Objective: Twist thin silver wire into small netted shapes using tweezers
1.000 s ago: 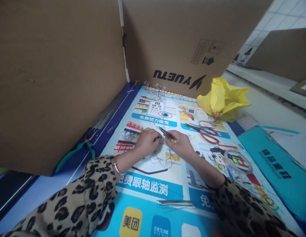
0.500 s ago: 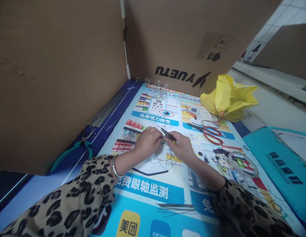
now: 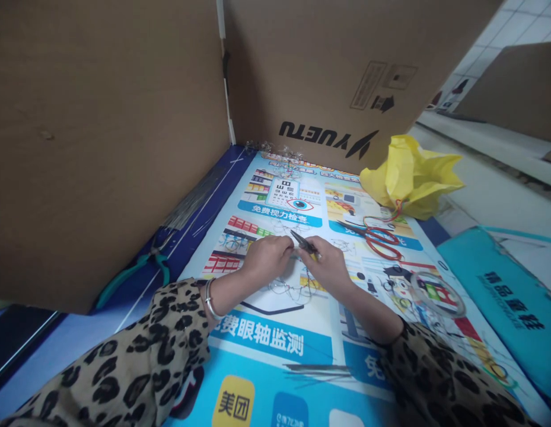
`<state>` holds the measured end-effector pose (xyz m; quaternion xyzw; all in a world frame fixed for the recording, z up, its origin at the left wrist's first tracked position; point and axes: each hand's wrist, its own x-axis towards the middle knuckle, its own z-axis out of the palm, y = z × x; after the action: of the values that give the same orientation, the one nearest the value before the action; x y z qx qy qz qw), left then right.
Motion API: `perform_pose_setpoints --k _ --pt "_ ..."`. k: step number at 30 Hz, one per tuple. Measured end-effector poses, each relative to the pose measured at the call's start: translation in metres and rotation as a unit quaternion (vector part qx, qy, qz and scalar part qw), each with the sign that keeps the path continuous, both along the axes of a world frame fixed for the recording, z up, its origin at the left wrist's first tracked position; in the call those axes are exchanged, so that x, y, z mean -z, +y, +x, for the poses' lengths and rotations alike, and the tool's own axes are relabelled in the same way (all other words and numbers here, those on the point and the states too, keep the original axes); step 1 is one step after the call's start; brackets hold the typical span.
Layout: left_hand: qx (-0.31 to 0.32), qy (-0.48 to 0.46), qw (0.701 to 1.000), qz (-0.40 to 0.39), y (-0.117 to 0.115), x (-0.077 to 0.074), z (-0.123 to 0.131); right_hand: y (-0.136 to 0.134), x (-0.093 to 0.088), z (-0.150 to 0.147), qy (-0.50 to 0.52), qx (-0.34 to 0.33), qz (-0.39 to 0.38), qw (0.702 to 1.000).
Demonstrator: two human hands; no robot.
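Both hands have barely shifted since a moment ago. The right hand [image 3: 328,267] stays clamped on small pliers [image 3: 303,242], and the left hand [image 3: 267,259] pinches thin wire [image 3: 289,290] above the poster [image 3: 275,338] on the counter. A crumpled yellow bag [image 3: 411,175] hides its contents.

On the glossy printed poster [image 3: 275,341], the left hand [image 3: 266,258] and right hand [image 3: 328,267] meet mid-sheet, slim yellow-handled pliers [image 3: 304,243] in the right, bent thin wire [image 3: 289,289] just before them. Brown cardboard panels [image 3: 101,136] stand left and behind. Green-handled pliers [image 3: 133,274] lie left; red-handled scissors [image 3: 379,240] lie right, before a crumpled yellow plastic bag [image 3: 411,175].
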<state>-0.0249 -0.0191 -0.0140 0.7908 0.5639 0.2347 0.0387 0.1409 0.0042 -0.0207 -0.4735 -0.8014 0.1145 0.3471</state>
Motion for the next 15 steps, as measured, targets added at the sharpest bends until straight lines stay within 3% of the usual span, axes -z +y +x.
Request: perform_pose_setpoints --k 15 --pt "-0.007 -0.03 0.999 -0.037 0.0002 -0.0006 0.0008 0.0008 0.0054 0.0022 -0.017 -0.02 0.042 0.999"
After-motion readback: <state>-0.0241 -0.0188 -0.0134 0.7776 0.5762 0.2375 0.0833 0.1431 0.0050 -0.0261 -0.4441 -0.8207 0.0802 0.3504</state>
